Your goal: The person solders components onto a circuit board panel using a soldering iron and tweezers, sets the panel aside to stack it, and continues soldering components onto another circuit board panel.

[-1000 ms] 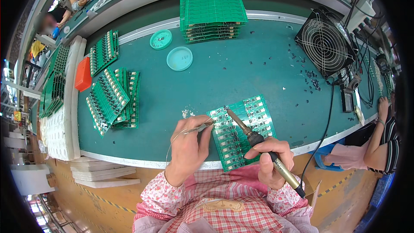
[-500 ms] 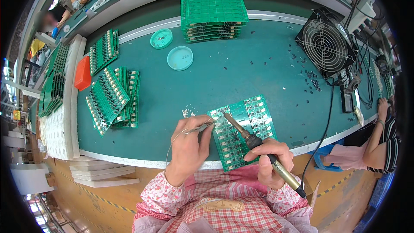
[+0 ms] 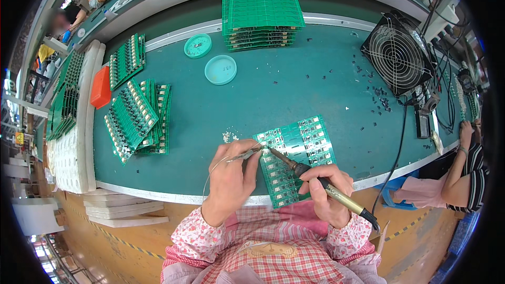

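Observation:
A green circuit board (image 3: 294, 144) with rows of small parts lies at the table's front edge. My right hand (image 3: 330, 189) is closed round the handle of a soldering iron (image 3: 301, 169), its tip down at the board's left column near the upper end. My left hand (image 3: 230, 181) pinches what look like metal tweezers (image 3: 244, 155) together with a thin solder wire (image 3: 205, 181). The wire loops down beside the wrist, and its end meets the iron's tip at the board's left edge. A few white bits (image 3: 230, 137) lie just beyond my left fingers.
Stacked boards stand at the back (image 3: 263, 13) and fanned boards lie left (image 3: 134, 121). Two round turquoise dishes (image 3: 220, 70), a red box (image 3: 100, 87), a fan (image 3: 394, 55) and scattered black chips (image 3: 381, 99) are around. The iron's cord (image 3: 395, 171) runs right; a co-worker's arm (image 3: 463, 152) is there.
The iron's tip has moved slightly left and down the board to the solder wire's end. My right hand has shifted with it, and the left hand stays nearly still.

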Demonstrator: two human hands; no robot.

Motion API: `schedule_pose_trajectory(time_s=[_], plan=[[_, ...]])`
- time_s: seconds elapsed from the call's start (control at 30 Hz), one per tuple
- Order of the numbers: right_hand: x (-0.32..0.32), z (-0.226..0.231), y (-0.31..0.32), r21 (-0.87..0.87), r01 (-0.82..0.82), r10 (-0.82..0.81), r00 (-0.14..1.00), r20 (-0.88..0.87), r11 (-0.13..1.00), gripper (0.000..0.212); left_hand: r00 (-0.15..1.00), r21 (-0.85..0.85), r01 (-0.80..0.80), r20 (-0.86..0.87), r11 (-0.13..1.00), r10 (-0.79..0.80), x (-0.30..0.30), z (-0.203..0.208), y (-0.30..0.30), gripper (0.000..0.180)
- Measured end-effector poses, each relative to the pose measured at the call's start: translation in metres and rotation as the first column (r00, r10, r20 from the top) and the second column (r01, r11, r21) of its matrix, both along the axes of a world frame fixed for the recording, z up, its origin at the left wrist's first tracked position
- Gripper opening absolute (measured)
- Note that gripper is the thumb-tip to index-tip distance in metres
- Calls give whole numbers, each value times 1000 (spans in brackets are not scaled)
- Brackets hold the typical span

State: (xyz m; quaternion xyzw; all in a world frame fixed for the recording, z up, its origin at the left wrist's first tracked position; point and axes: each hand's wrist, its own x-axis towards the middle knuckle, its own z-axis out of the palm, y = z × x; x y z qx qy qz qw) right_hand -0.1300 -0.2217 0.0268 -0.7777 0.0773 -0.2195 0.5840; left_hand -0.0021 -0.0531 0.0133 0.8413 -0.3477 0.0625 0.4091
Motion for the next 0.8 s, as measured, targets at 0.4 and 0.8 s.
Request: schedule_pose_trajectory(time_s=[0.4,0.8], plan=[[7,-2,1,-20,-36,35,999,-30,999,7,1000,-28,13,28,1000,-12,2,-2,0,21],[7,2,-4,-104,-69,70,998,3,992,7,1000,-2,12,14,1000,-12,1,0,0,13]])
